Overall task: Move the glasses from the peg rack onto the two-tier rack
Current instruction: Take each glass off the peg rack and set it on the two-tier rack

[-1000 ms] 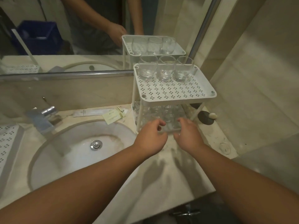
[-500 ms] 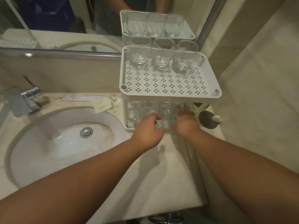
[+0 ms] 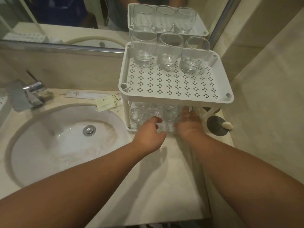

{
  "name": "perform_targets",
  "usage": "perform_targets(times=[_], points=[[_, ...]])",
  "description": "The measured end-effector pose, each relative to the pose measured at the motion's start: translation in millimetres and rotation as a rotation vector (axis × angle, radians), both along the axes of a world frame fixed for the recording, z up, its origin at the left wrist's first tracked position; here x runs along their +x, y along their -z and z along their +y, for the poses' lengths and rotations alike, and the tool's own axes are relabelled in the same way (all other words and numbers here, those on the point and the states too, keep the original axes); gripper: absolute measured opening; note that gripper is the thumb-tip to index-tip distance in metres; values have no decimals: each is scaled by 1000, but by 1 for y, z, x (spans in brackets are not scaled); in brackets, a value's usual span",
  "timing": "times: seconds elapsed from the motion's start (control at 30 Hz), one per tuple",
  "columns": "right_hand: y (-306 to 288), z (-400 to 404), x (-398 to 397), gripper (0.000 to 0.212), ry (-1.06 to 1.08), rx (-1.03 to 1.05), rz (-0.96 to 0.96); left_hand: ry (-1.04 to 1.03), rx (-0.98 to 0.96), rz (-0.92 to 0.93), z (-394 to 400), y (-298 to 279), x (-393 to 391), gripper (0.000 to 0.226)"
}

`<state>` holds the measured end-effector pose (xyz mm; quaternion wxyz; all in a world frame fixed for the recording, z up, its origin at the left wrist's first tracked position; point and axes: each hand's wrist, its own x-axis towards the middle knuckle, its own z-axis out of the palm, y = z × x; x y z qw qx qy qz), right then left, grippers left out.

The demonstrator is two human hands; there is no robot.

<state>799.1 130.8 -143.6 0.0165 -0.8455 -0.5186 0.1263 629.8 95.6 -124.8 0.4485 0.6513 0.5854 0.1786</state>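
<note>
The white perforated two-tier rack (image 3: pixel 172 89) stands on the counter right of the sink. Three clear glasses (image 3: pixel 169 51) stand upright in a row at the back of its upper tier. Several more glasses (image 3: pixel 136 112) fill the lower tier. My left hand (image 3: pixel 148 135) is at the lower tier's front edge, with finger and thumb curled round a glass (image 3: pixel 160 127). My right hand (image 3: pixel 189 125) reaches under the upper tier, fingers round another glass (image 3: pixel 171 116); its fingertips are partly hidden. The peg rack is out of view.
A round white sink (image 3: pixel 65 137) with a chrome tap (image 3: pixel 28 94) lies to the left. Paper sachets (image 3: pixel 107 102) lie behind it. A dark disc with a pale soap (image 3: pixel 217 125) sits right of the rack. A mirror (image 3: pixel 65 18) and a tiled wall close in.
Both hands have pushed further forward into the rack's lower tier. My head has come closer and now looks down more steeply on the rack.
</note>
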Motion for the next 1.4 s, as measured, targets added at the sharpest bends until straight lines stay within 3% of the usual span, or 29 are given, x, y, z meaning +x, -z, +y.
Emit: perform_targets(times=[0.4,0.53,0.8,1.07,1.23,1.4], points=[[1,2,-2,77,-27,-127,-100,-9,-52,-44,0,5,-4,46],[-3,1,-4,64,-66,-118,-172,-9,-70,-68,1,6,-5,46],[-41,-12,-9,63,-174,-180,-235,88,-7,-20,4,-3,-3,62],[-83,-65,-39,62,-158,81,-68,242,138,26,0,-14,-1,83],[-105,-89,-64,68,-141,163,5,328,224,-107,-9,-34,-11,89],[-136,-104,-83,57,-80,269,74,320,339,-241,-22,-63,-26,81]])
